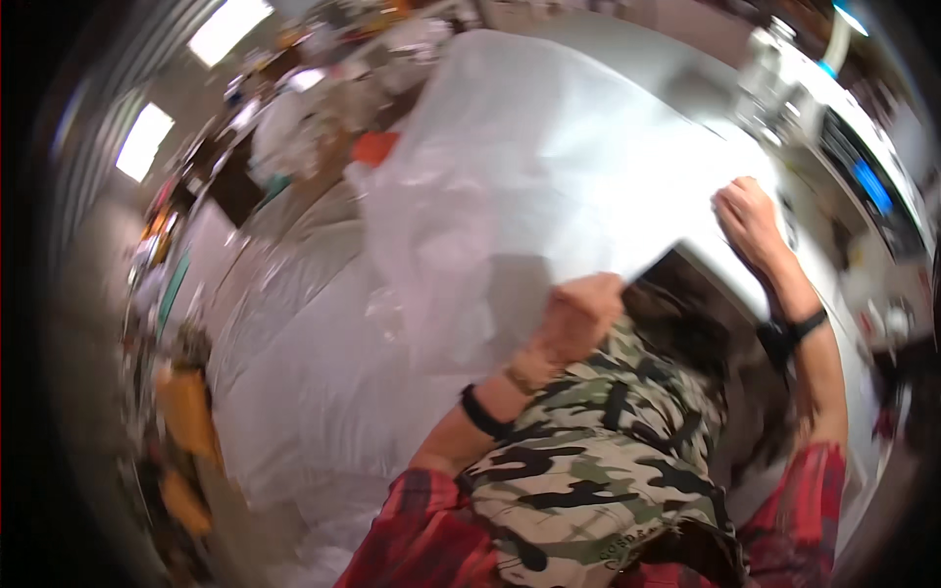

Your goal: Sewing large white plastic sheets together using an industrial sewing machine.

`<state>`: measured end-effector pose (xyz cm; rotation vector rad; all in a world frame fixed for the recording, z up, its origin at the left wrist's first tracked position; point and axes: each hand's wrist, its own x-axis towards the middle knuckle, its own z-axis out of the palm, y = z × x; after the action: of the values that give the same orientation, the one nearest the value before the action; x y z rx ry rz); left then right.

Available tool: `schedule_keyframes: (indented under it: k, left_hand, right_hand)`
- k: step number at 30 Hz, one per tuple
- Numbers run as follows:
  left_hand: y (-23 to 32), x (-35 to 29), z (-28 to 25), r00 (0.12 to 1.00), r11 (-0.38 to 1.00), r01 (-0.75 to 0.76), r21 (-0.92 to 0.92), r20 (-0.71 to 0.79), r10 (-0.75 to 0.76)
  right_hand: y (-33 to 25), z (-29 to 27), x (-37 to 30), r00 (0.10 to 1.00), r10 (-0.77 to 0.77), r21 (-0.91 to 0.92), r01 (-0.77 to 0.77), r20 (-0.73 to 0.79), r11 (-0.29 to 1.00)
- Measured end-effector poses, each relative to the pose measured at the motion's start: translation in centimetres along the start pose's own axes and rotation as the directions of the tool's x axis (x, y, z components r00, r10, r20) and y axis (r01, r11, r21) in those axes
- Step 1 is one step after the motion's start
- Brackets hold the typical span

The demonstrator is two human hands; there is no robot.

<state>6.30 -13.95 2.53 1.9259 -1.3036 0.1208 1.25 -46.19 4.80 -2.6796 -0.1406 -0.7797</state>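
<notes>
White plastic sheet (490, 176) | beyond left grip (585, 309), left of right grip (747, 216) | both curled, hold unclear

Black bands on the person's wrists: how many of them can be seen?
2. One black band is around the left wrist, below the left hand; another is around the right wrist, below the right hand. The sleeves may hide more.

Red Plaid Under Camouflage

The person wore a red-and-black plaid shirt (417, 529) beneath an apron (598, 465) of green, tan and black camouflage, marked with small dark lettering. A black band (482, 413) and a thin brownish bracelet (520, 380) circled the left wrist; a chunky black wrist device (776, 343) and its strap (812, 321), the right.
</notes>
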Motion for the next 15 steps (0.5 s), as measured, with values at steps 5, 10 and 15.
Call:
schedule_keyframes:
  k: [5, 10, 15]
  left_hand:
    - [0.6, 0.2, -0.5, 0.999, 0.994, -0.038, 0.105, -0.031, 0.041]
    - [1.0, 1.3, -0.2, 0.997, 0.998, -0.019, 0.053, -0.072, 0.022]
    - [1.0, 1.0, -0.2, 0.997, 0.999, -0.031, 0.032, -0.072, 0.033]
  right_hand:
    - [-0.7, -1.1, 0.0, 0.999, -0.031, -0.199, 0.038, 0.039, 0.979]
    - [0.1, -1.4, -0.4, 0.996, 0.013, -0.195, 0.004, 0.083, 0.981]
    - [-0.4, -0.3, -0.8, 0.995, 0.026, -0.177, -0.008, 0.098, 0.984]
